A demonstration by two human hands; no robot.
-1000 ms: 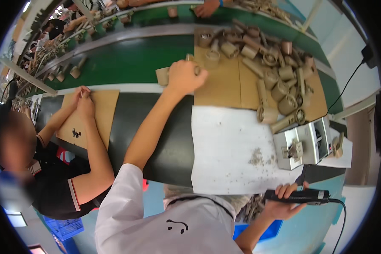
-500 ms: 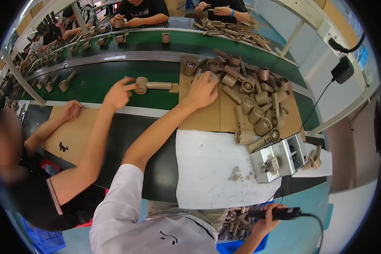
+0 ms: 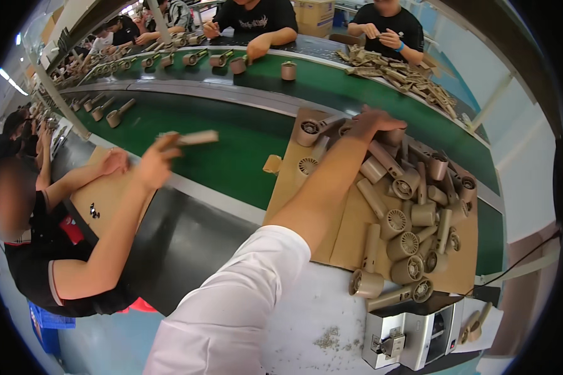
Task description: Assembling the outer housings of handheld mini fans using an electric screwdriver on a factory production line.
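My left hand [image 3: 376, 120] reaches over the far side of a heap of brown handheld fan bodies [image 3: 406, 240]. Its thumb stretches out to the right, apart from the fingers, above a round fan head [image 3: 392, 136]. The fingertips are partly hidden, and I see nothing gripped. The heap rests on a cardboard sheet [image 3: 322, 240]; the bodies have round grilled heads and straight handles. My right hand is out of view.
A grey metal device [image 3: 413, 337] stands on a white sheet [image 3: 300, 312] strewn with crumbs. At left, a co-worker's hand [image 3: 153, 162] holds a fan body [image 3: 197, 137] over the green belt [image 3: 231, 162]. More fan bodies and people line the far belt.
My left hand has moved farther over the heap, and the view has shifted. The right hand with its black corded tool has left view. The co-worker has picked a fan body off the belt.
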